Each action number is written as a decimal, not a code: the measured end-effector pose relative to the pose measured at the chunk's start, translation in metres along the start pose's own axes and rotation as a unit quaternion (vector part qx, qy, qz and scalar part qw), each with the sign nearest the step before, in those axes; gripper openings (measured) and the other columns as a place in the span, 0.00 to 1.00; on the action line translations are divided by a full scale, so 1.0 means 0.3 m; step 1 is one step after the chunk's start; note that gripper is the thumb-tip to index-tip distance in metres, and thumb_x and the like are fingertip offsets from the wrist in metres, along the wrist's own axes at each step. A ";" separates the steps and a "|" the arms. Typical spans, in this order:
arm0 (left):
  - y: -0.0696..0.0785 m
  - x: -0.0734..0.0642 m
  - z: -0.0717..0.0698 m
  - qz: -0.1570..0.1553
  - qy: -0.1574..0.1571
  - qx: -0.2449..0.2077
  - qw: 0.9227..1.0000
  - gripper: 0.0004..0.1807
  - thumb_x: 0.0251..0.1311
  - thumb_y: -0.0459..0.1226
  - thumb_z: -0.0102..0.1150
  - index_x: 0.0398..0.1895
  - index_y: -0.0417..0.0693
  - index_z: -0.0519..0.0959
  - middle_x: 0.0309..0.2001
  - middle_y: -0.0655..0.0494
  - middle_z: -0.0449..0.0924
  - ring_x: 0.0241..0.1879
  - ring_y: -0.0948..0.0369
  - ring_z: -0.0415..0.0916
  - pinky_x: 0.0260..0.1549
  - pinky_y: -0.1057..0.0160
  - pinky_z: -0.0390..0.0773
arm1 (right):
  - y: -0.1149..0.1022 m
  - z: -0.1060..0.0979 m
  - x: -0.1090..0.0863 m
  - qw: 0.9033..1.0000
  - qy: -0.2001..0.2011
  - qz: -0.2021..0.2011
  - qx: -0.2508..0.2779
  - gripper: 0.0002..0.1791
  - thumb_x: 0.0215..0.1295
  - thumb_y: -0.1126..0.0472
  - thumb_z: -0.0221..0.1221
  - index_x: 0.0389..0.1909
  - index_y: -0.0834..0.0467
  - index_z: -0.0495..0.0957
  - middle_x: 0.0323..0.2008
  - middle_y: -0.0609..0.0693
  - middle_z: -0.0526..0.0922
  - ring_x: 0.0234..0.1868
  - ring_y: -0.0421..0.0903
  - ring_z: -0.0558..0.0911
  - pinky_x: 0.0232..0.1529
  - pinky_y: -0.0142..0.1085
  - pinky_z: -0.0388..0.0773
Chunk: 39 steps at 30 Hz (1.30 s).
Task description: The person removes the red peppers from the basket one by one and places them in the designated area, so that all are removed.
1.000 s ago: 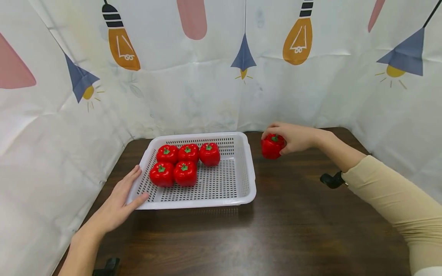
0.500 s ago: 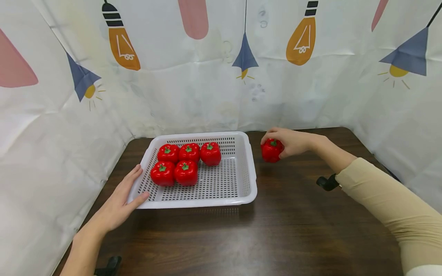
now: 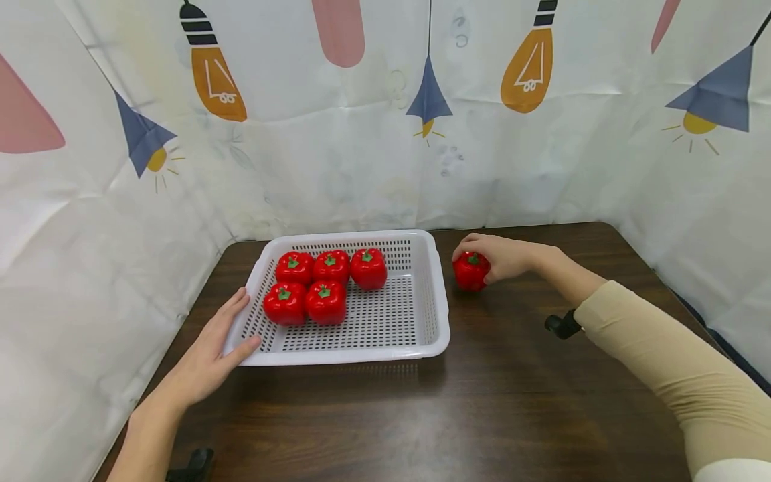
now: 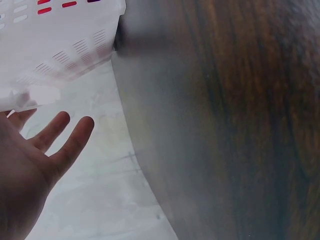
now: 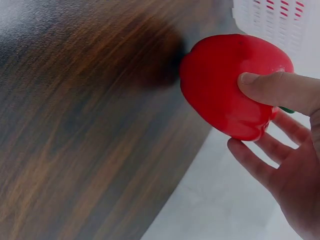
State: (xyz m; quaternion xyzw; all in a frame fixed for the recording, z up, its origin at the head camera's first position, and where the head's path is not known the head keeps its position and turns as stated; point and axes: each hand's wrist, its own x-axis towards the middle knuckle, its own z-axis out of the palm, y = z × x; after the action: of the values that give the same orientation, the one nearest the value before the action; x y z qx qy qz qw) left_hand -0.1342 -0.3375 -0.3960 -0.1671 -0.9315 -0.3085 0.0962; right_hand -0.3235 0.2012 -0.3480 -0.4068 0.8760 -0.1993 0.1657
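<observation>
My right hand (image 3: 501,257) grips a glossy red bell pepper (image 3: 470,271) with a green stem, just right of the basket. In the right wrist view the thumb presses one side of that pepper (image 5: 220,85), and its base is close to the tabletop. A white perforated plastic basket (image 3: 430,345) holds several more red bell peppers (image 3: 326,302), grouped in its left and middle part. My left hand (image 3: 211,345) rests at the basket's left end, fingers spread, with the thumb over the rim at the near corner. In the left wrist view the straight fingers (image 4: 75,142) lie beside the basket wall (image 4: 75,55).
The dark wooden table (image 3: 373,422) extends in front of the basket and to its right. A white curtain (image 3: 337,174) printed with lamps and bulbs encloses the back and both sides. Black wrist mounts (image 3: 563,326) stick out from the forearms.
My right hand has lowered the bell pepper toward the table, bringing it slightly nearer. The left hand stays at the basket, and the peppers inside have not moved.
</observation>
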 end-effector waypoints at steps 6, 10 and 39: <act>-0.001 0.001 0.000 -0.002 -0.001 0.001 1.000 0.45 0.65 0.41 0.66 0.82 0.47 0.55 0.81 0.47 0.48 0.72 0.39 0.55 0.63 0.80 0.47 | 0.009 0.014 0.013 1.000 0.009 -0.003 -0.008 0.35 0.51 0.76 0.70 0.62 0.54 0.76 0.65 0.52 0.70 0.64 0.56 0.71 0.56 0.52 0.79; -0.002 0.002 0.000 0.001 0.000 0.000 1.000 0.45 0.64 0.41 0.67 0.82 0.46 0.55 0.81 0.46 0.48 0.72 0.38 0.55 0.61 0.82 0.47 | 0.004 0.018 0.023 1.000 0.017 -0.014 -0.013 0.34 0.52 0.76 0.70 0.62 0.55 0.76 0.65 0.53 0.70 0.64 0.57 0.70 0.56 0.53 0.78; 0.005 0.001 -0.003 -0.009 -0.008 0.001 1.000 0.45 0.65 0.42 0.66 0.82 0.46 0.55 0.81 0.45 0.48 0.72 0.37 0.56 0.61 0.82 0.48 | 0.005 0.019 0.023 0.999 0.048 0.017 -0.015 0.43 0.52 0.70 0.75 0.71 0.58 0.69 0.69 0.57 0.70 0.68 0.58 0.69 0.62 0.56 0.73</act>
State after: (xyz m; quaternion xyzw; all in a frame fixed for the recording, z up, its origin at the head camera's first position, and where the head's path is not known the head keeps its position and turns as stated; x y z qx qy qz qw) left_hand -0.1340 -0.3369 -0.3944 -0.1610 -0.9341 -0.3067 0.0866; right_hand -0.3260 0.1956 -0.3546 -0.3844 0.8924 -0.2031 0.1203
